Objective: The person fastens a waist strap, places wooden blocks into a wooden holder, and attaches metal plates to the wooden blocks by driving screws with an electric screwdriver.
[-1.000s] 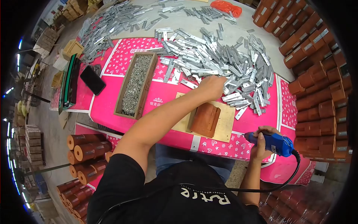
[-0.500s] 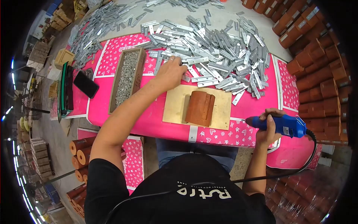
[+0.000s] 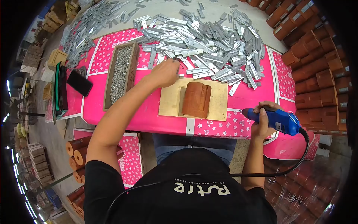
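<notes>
My left hand [image 3: 167,73] is closed at the near edge of a pile of metal strips [image 3: 197,52], just above the wooden board [image 3: 172,98]. Whatever its fingertips hold is hidden; the end of a metal strip [image 3: 181,75] shows beside them. On the board, a brown curved block [image 3: 196,100] lies against a thin plate. My right hand [image 3: 263,118] grips a blue corded power tool [image 3: 282,122] over the table's right front part, its dark tip pointing left toward the board.
A long wooden box [image 3: 108,89] of screws stands left of the board, with a black phone [image 3: 79,83] and a green-edged case [image 3: 59,91] farther left. Brown cylindrical pieces [image 3: 316,100] are stacked at right, others [image 3: 80,155] at lower left. The tool's cord [image 3: 287,172] crosses my body.
My left hand has moved left from the strip pile to its near edge, by the board's upper left. My right hand still holds the blue tool. The whole view has shifted.
</notes>
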Motion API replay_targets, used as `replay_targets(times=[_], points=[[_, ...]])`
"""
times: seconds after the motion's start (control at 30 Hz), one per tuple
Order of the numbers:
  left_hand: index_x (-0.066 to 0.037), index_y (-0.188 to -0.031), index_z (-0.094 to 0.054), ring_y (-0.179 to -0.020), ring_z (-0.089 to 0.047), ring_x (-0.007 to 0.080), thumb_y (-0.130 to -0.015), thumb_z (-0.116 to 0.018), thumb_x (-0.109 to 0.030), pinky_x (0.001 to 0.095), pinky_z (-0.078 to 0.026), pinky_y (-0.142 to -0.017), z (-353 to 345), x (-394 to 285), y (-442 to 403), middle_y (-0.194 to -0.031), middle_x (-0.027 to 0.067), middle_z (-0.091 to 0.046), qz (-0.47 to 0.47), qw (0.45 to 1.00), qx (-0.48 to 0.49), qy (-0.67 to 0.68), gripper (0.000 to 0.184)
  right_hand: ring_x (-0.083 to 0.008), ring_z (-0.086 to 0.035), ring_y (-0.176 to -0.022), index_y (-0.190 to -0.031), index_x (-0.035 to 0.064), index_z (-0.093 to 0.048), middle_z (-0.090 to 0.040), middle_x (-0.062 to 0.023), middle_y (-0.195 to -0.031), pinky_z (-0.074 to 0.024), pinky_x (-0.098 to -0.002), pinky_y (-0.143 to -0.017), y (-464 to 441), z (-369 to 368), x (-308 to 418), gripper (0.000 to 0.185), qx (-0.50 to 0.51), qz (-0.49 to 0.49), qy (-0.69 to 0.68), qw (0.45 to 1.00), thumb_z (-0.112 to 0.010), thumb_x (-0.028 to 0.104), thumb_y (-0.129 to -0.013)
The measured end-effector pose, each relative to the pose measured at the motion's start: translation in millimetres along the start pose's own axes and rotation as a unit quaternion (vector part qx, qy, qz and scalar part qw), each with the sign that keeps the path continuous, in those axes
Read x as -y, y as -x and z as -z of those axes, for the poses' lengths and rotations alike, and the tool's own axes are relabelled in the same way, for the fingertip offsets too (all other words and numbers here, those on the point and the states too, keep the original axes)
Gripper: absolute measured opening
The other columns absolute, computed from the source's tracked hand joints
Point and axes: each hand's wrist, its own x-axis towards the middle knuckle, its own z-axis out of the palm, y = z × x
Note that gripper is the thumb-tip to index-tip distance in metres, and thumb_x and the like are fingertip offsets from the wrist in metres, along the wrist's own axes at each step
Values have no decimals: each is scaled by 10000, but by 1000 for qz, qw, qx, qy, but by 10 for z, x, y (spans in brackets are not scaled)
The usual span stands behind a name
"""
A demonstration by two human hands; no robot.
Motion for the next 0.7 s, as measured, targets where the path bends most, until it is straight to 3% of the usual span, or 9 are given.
replay_targets(times=[0.07,0.17,0.27,0.3,0.4,0.7], points=[[-31,-1044,-543,-1005,-567,358,-815,-650,-149,460,-458,-827,-3,16,-50,-1011,175,-588,-14,999,29,-1,278,-190,-608,-688,-1072,-11,-476,-609,-175,-889,-530,-320,-648,7,13,0,309,15,7,12,1000,-629,20,-806],[-40,-1136,-552,-848,-621,298,-827,-636,-95,419,-491,-739,75,-87,42,-870,151,-608,-36,993,-109,14,325,-192,-609,-700,-1106,2,-446,-603,-177,-906,-530,-321,-653,48,65,-22,349,35,21,17,999,-627,6,-807],[-64,-1212,-548,-669,-605,182,-847,-621,-50,339,-500,-611,391,-336,109,-760,92,-599,-26,951,-164,263,373,-196,-609,-706,-1132,4,-434,-605,-176,-912,-527,-320,-658,52,96,-56,379,21,19,3,1000,-627,2,-807],[-45,-1212,-556,-591,-529,89,-861,-630,-43,270,-456,-526,444,-392,82,-713,40,-588,3,930,-150,336,359,-190,-607,-706,-1134,-4,-442,-609,-171,-915,-523,-312,-663,62,77,-47,378,-5,3,12,1000,-628,3,-805],[-11,-1192,-551,-598,-504,78,-866,-642,-48,258,-424,-522,466,-676,6,-737,18,-597,48,831,-53,551,340,-173,-604,-698,-1116,-20,-458,-615,-167,-911,-515,-301,-659,-3,31,-44,356,-19,-9,2,1000,-626,7,-803],[2,-1109,-542,-722,-524,101,-837,-701,-107,265,-406,-628,275,-772,-225,-796,45,-608,34,927,40,372,334,-159,-601,-684,-1053,-27,-497,-622,-155,-892,-505,-291,-648,-39,37,-14,286,-24,-7,-30,999,-636,10,-806]])
